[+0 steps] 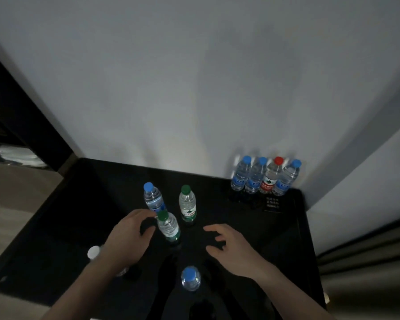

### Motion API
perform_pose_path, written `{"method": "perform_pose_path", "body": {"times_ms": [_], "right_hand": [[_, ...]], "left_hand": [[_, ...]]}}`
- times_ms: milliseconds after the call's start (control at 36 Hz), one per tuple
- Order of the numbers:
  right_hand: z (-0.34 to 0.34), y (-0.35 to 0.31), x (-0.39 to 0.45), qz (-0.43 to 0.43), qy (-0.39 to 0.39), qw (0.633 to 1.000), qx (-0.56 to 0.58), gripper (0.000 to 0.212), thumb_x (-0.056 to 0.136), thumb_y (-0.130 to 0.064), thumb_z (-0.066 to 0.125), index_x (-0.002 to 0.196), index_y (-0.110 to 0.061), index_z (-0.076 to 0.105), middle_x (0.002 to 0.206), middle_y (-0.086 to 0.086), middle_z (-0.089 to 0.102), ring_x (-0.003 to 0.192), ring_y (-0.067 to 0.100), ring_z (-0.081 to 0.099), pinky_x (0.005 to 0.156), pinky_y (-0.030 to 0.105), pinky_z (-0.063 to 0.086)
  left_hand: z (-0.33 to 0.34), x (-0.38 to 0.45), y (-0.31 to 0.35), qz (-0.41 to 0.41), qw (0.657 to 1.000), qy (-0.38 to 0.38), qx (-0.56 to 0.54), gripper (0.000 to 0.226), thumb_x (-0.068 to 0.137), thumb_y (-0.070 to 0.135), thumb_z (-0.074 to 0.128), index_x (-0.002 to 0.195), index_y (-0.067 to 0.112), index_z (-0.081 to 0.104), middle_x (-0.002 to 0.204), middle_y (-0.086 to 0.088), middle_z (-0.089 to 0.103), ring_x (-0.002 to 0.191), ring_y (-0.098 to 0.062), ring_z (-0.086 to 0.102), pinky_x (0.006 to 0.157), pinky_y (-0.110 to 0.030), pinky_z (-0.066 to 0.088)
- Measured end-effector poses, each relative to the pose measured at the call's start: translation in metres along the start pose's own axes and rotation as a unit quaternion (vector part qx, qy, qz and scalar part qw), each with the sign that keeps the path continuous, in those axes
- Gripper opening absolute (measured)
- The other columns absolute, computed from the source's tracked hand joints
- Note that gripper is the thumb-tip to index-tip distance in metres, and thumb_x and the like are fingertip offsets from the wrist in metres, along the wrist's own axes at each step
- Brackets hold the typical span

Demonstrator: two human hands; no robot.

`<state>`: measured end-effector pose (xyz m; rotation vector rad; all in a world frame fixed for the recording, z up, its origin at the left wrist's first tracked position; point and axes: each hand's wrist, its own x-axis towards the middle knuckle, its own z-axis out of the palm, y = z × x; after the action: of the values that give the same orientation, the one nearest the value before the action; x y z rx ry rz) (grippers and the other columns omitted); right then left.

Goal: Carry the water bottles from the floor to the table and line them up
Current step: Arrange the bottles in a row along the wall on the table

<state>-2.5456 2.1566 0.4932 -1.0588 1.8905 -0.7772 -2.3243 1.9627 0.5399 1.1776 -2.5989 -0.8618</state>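
1. The fingers point(146, 214) of the left hand point(127, 236) are seen loosely curved and spread beside the cap of a green-capped bottle point(169, 226); whether the cap is touched cannot be told, and nothing is plainly gripped.
2. The fingers point(211, 228) of the right hand point(231, 247) are held apart and relaxed above the black desk point(286, 239), and nothing is held by them.
3. Between the two hands the green-capped bottle is stood upright; just beyond the left fingers a blue-capped bottle point(153, 197) is placed, and beside it, farther from the right fingers, a second green-capped bottle point(187, 204).
4. Nearer the person than both hands, another blue-capped bottle point(190, 278) is stood, and a white-capped bottle point(94, 252) is partly hidden behind the left forearm.
5. Well beyond the right fingers, against the wall, a tidy row of four bottles point(264, 177) is already formed: three blue-capped and one red-capped, set touching side by side.
6. The task is judged partly done: four bottles are lined up, while five are left scattered on the desk and are still to be added to the row.
7. The floor source is not shown, so further bottles cannot be ruled out.
8. Every bottle appears capped and filled with clear water; exact levels cannot be made out.
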Motion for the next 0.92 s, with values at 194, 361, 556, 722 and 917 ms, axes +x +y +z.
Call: {"method": "perform_pose_path", "body": {"times_ms": [194,361,556,722,917], "right_hand": [[0.04,-0.021,-0.002,0.048,0.004,0.998,-0.03,0.048,0.089,-0.044,0.067,0.134,-0.045,0.051,0.131,-0.022,0.047,0.117,0.003,0.052,0.092,0.021,0.049],[0.076,-0.028,0.007,0.094,0.003,0.992,-0.08,0.051,0.088,-0.044,0.069,0.135,-0.039,0.053,0.132,-0.015,0.051,0.109,0.006,0.056,0.09,0.019,0.048],[0.1,-0.028,0.01,0.143,0.002,0.982,-0.125,0.05,0.088,-0.039,0.067,0.136,-0.034,0.055,0.135,-0.01,0.055,0.114,0.007,0.056,0.1,0.025,0.047],[0.082,-0.046,0.033,0.129,0.071,0.975,-0.167,0.055,0.088,-0.035,0.069,0.14,-0.03,0.05,0.138,-0.005,0.052,0.112,0.01,0.056,0.098,0.022,0.045],[0.033,-0.093,0.091,0.07,0.182,0.961,-0.195,0.07,0.094,-0.026,0.063,0.155,-0.028,0.028,0.157,0.001,0.028,0.13,0.024,0.05,0.109,0.038,0.043]], "left_hand": [[-0.007,0.013,-0.027,0.068,0.996,-0.062,0.005,0.028,0.092,0.029,0.066,0.12,0.034,0.063,0.118,0.019,0.059,0.099,0.0,0.059,0.084,-0.018,0.048],[-0.009,0.041,-0.036,0.114,0.987,-0.106,0.044,0.038,0.094,0.037,0.064,0.131,0.031,0.056,0.131,0.011,0.057,0.106,-0.01,0.062,0.089,-0.032,0.053],[-0.001,0.071,-0.033,0.159,0.969,-0.153,0.113,0.046,0.096,0.036,0.059,0.141,0.029,0.048,0.136,0.005,0.054,0.117,-0.017,0.058,0.093,-0.036,0.052],[0.013,0.085,-0.033,0.176,0.96,-0.155,0.155,0.037,0.096,0.039,0.06,0.131,0.024,0.06,0.117,0.002,0.066,0.103,-0.016,0.064,0.081,-0.031,0.051],[0.021,0.09,-0.037,0.135,0.969,-0.16,0.133,0.036,0.095,0.032,0.067,0.13,0.024,0.063,0.111,0.002,0.071,0.098,-0.016,0.067,0.078,-0.028,0.052]]}}
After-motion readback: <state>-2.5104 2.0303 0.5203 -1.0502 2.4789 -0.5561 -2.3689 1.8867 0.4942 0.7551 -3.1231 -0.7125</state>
